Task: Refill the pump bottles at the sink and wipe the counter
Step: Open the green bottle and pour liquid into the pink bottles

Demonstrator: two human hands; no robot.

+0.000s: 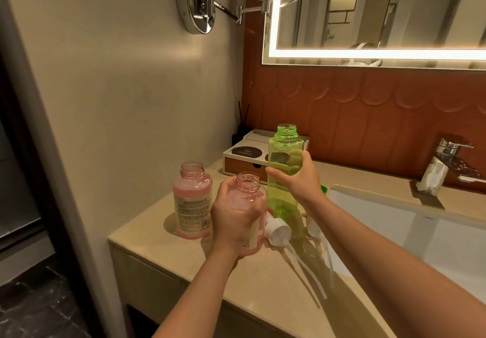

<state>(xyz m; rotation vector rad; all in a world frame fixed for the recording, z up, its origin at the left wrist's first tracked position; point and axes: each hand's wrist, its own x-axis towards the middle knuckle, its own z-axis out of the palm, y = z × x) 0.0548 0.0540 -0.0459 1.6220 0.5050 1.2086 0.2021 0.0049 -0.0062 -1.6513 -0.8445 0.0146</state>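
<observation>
The person's left grip is wrapped round a small pink pump bottle at frame centre, fingers curled across its body. Its neck is open and uncapped. The right grip holds a tall green bottle just right of it, thumb on the near face and fingers behind. This bottle is upright and its threaded neck is also open. Whether either base rests on the tabletop cannot be told.

A second pink bottle, labelled and about three-quarters full, stands uncapped at centre left, beside the wall. A white pump head with its dip tube lies on the tabletop below the green bottle, and another pump lies just to its right.

The white sink basin fills the right side, with a chrome faucet behind it. A tray box sits behind the bottles under the lit mirror.
</observation>
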